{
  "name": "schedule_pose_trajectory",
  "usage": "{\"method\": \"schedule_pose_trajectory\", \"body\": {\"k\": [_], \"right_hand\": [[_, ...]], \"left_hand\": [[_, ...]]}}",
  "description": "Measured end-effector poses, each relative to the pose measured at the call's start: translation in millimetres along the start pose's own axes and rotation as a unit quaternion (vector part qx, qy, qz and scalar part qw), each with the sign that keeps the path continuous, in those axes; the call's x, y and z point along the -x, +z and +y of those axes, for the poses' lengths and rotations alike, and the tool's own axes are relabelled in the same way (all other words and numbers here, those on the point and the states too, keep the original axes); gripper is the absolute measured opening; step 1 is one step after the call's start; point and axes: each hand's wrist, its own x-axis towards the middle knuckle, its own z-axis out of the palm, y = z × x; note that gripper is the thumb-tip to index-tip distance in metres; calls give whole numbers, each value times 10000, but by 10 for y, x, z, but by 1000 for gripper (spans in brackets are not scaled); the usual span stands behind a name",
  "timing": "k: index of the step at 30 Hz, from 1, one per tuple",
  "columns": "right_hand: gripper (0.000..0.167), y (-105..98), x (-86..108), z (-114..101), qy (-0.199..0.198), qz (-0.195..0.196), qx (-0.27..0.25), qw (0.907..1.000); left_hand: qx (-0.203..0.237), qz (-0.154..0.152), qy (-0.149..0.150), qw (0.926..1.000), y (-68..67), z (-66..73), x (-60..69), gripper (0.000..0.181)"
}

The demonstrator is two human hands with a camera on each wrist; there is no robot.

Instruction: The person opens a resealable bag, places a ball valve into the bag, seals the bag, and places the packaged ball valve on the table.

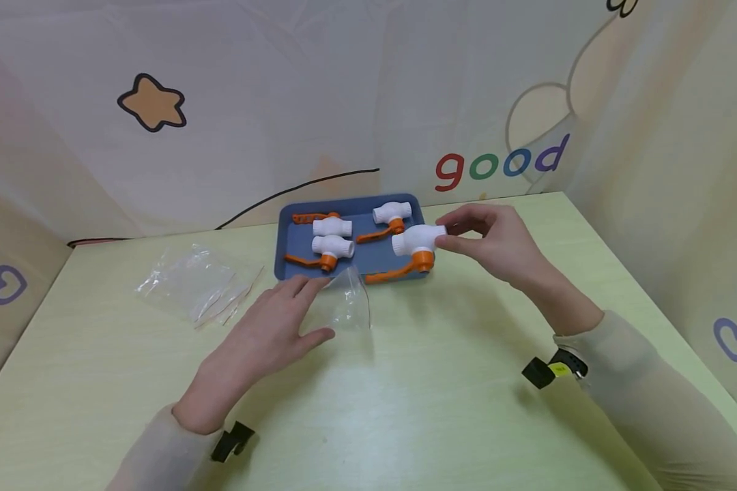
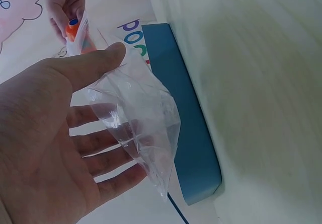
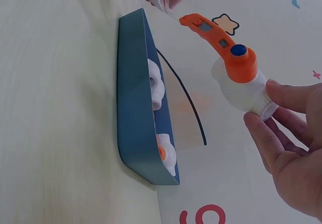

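A person's right hand [image 1: 500,242] pinches one end of a white plastic ball valve with an orange lever handle [image 1: 419,240], the thumb on one side and the fingers curled against the other. The held valve is over the front right part of a blue-grey rectangular tray [image 1: 362,218], its lever pointing left. The right wrist view shows a round blue cap [image 3: 239,50] on the valve's orange hub and the lever's tip near a small, clear plastic bag with a red line along its edge [image 1: 349,300].

The left hand [image 1: 264,334] is at the bag, in front of the tray, with its fingers extended and its thumb spread away from them. In the left wrist view the bag lies across the fingers, which show through it, and the thumb overlaps its upper part; whether the thumb presses on the plastic cannot be told.

Three more white valves with orange levers lie in the tray: one at the back left [image 1: 331,226], one just in front of it [image 1: 333,245] and one at the back right [image 1: 393,212]. To the tray's left, several flat clear bags [image 1: 190,279] overlap on a pale yellow-green tabletop [image 1: 442,409]. Behind stands a pale printed cloth [image 1: 282,88] with an orange star outlined in black [image 1: 152,102] and the multicoloured word "good" [image 1: 502,164]. Both arms wear light long sleeves [image 1: 651,395], with a small black device [image 1: 537,372] at each wrist.
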Motion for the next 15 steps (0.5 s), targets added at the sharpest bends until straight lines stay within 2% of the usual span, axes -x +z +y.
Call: {"method": "schedule_pose_trajectory", "body": {"k": [6, 15], "right_hand": [[33, 44, 50, 18, -87, -280, -1, 9996], [27, 144, 105, 43, -376, -492, -367, 9974]], "left_hand": [[3, -99, -129, 9999, 13, 40, -36, 76], [-49, 112, 18, 9999, 26, 95, -57, 76]]}}
